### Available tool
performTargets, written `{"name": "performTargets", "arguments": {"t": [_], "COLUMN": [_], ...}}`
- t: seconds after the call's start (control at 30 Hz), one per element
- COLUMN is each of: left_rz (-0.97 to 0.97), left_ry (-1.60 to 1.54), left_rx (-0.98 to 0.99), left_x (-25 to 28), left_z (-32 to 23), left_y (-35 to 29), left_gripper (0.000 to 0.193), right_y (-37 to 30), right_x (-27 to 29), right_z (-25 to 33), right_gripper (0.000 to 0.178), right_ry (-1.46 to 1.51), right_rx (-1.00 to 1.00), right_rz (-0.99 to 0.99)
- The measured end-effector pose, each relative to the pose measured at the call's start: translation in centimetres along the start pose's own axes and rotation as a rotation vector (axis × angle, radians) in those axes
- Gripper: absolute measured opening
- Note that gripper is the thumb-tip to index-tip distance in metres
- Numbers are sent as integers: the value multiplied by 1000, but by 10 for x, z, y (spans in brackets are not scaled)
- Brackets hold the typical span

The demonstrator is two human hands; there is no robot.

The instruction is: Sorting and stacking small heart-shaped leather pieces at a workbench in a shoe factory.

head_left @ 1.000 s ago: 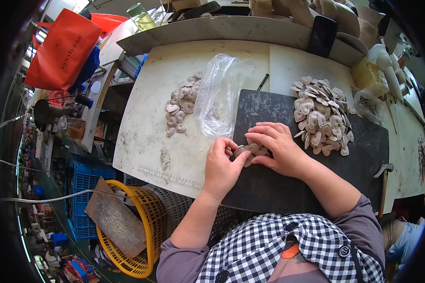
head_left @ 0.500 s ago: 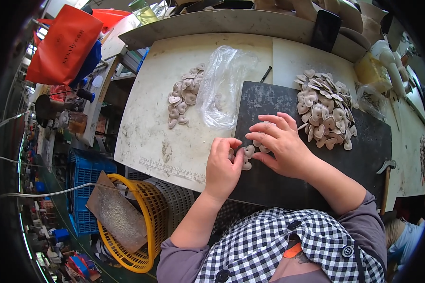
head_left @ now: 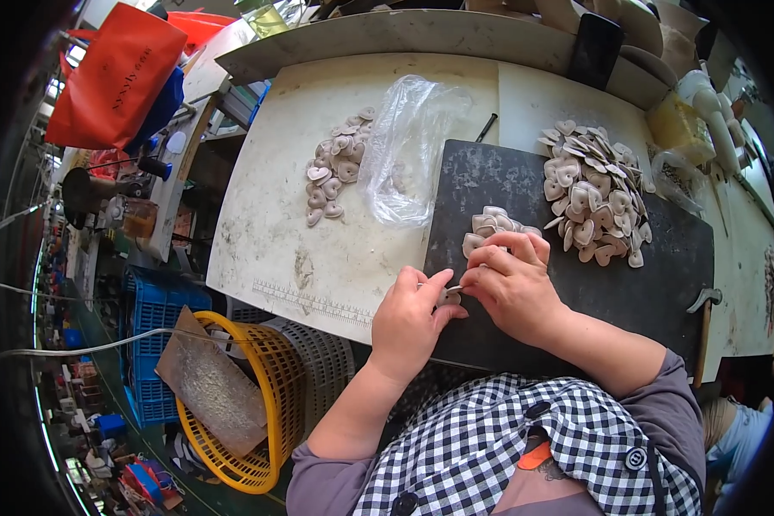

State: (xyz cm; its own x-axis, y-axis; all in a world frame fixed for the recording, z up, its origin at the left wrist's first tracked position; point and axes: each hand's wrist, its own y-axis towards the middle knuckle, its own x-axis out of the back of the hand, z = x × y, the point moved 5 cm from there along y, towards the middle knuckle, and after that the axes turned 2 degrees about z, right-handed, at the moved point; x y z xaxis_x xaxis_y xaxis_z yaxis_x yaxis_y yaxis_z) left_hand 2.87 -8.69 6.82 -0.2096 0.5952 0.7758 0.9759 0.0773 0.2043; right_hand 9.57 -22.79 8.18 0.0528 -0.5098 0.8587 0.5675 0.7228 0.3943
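Above the near edge of a black mat (head_left: 654,284), my left hand (head_left: 407,325) is closed on small beige heart-shaped pieces (head_left: 449,298), gripped between thumb and fingers. My right hand (head_left: 514,288) pinches at the edge of a heart piece right beside it, so the fingertips of both hands nearly meet. Just beyond my right fingers a small cluster of heart pieces (head_left: 488,222) lies on the mat, partly hidden by that hand. A big heap of the same hearts (head_left: 595,202) stands farther right, and a looser group (head_left: 340,159) lies on the pale table at left.
A crumpled clear plastic bag (head_left: 396,185) and a dark pen-like rod (head_left: 487,127) lie on the table (head_left: 258,215). A hammer (head_left: 704,331) rests at the mat's right edge. Yellow (head_left: 271,387) and blue baskets (head_left: 138,344) stand below left. A raised board (head_left: 387,39) borders the back.
My right hand has drawn back toward me from over the small cluster, uncovering it, and now pinches a heart piece at my left hand. The left hand has turned slightly.
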Motion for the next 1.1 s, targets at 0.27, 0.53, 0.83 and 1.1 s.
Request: {"name": "performTargets", "arguments": {"t": [0.27, 0.53, 0.83, 1.1], "left_rz": [-15, -29, 99, 158], "left_ry": [-171, -277, -1769, -1863], "left_rx": [21, -89, 526, 552], "left_x": [-9, -14, -30, -34], "left_z": [4, 2, 28, 15], "left_y": [-3, -4, 11, 33], "left_gripper": [28, 28, 12, 24], "right_y": [-23, -16, 33, 24], "right_x": [5, 9, 6, 15], "right_z": [-4, 0, -32, -51], "right_gripper": [12, 10, 25, 18], "right_ry": [192, 169, -163, 386], "right_rx": [-116, 41, -133, -288], "right_rz": [-36, 13, 89, -2]}}
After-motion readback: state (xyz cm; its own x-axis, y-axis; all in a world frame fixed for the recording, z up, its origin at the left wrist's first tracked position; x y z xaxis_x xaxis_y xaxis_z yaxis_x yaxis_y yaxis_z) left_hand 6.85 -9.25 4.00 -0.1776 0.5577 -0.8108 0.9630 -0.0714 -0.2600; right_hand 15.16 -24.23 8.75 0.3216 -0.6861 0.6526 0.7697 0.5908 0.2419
